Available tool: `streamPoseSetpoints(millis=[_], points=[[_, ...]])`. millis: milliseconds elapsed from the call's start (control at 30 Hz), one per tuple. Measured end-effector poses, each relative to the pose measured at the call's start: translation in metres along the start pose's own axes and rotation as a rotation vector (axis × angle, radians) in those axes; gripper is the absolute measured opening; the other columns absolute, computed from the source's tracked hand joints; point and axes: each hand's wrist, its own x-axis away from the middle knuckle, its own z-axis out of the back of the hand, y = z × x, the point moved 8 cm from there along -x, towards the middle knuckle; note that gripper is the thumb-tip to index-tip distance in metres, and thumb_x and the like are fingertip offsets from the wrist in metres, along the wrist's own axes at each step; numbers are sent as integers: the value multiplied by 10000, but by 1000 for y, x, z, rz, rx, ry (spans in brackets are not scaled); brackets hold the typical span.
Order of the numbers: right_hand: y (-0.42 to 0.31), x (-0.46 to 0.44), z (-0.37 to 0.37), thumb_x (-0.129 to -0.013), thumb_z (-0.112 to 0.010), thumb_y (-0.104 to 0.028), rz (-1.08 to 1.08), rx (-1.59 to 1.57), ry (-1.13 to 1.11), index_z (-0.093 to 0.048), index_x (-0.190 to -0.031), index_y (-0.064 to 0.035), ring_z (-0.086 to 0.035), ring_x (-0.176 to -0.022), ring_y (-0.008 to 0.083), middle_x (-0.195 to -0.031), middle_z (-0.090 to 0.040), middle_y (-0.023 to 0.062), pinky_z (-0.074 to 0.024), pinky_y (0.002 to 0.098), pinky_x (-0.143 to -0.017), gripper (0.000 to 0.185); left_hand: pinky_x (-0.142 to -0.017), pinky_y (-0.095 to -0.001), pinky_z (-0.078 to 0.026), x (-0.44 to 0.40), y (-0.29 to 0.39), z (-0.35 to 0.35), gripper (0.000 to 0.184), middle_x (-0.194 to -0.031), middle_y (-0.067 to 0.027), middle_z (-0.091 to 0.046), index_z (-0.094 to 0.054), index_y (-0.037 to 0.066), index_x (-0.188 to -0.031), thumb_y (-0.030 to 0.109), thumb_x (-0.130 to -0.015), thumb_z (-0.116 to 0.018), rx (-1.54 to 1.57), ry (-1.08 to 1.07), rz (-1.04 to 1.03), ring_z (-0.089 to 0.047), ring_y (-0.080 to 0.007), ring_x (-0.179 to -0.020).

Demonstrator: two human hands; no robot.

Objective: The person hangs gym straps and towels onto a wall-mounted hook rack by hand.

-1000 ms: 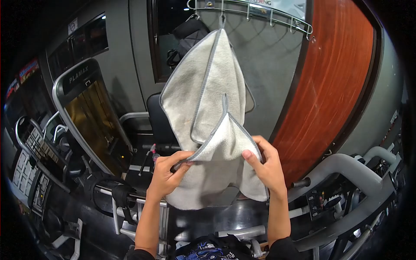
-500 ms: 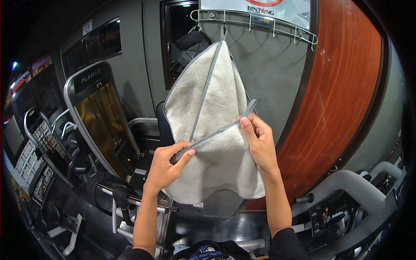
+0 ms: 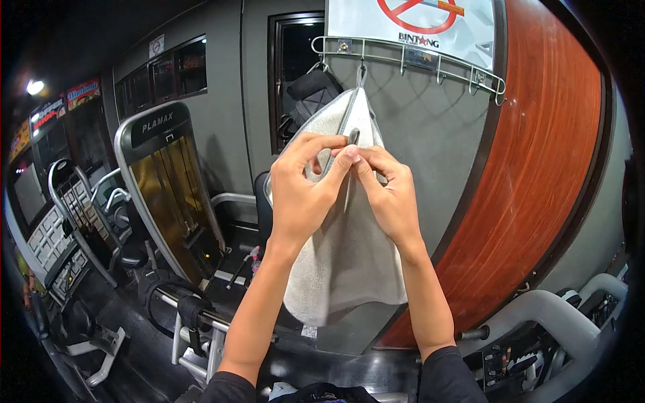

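Note:
A light grey towel (image 3: 324, 113) with darker trim hangs by its loop from a hook on the wire rack (image 3: 383, 46). In front of it, grey towel cloth (image 3: 359, 269) drapes down from my two hands; whether it is a separate towel is hard to tell. A small trim loop (image 3: 354, 135) sticks up between my fingertips. My left hand (image 3: 306, 188) pinches the gathered corner near this loop, thumb and forefinger together. Touching it from the other side, my right hand (image 3: 386, 198) pinches the same corner. Both hands are below the rack.
A no-smoking sign (image 3: 420, 20) is above the rack. A dark bag (image 3: 312, 91) hangs behind the towel. Weight machines (image 3: 161, 195) stand at left, with a grey-framed machine (image 3: 551, 316) at lower right. A reddish wood panel (image 3: 537, 148) lines the right wall.
Both hands have moved up and come together at the towel corner. Half a second ago they were apart, stretching its trimmed edge. The view has tilted up slightly.

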Motion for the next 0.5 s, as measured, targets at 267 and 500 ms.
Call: streamPoseSetpoints(millis=[267, 500], points=[[-6, -35, 19, -911, -701, -136, 92, -32, 190, -687, -1019, -4, -627, -772, 126, -909, -706, 63, -479, 268, -668, 172, -532, -253, -378, -41, 0, -21, 158, -838, -47, -702, -784, 42, -1003, 136, -879, -758, 139, -5, -55, -500, -80, -603], [7, -87, 17, -967, -645, -144, 89, -203, 255, -654, -1015, -1, -610, -813, 90, -941, -681, 35, -483, 240, -739, 151, -534, -242, -331, -90, 4, -28, 172, -756, 4, -687, -789, 37, -1012, 140, -875, -782, 3, 48, -176, -404, -46, -598]])
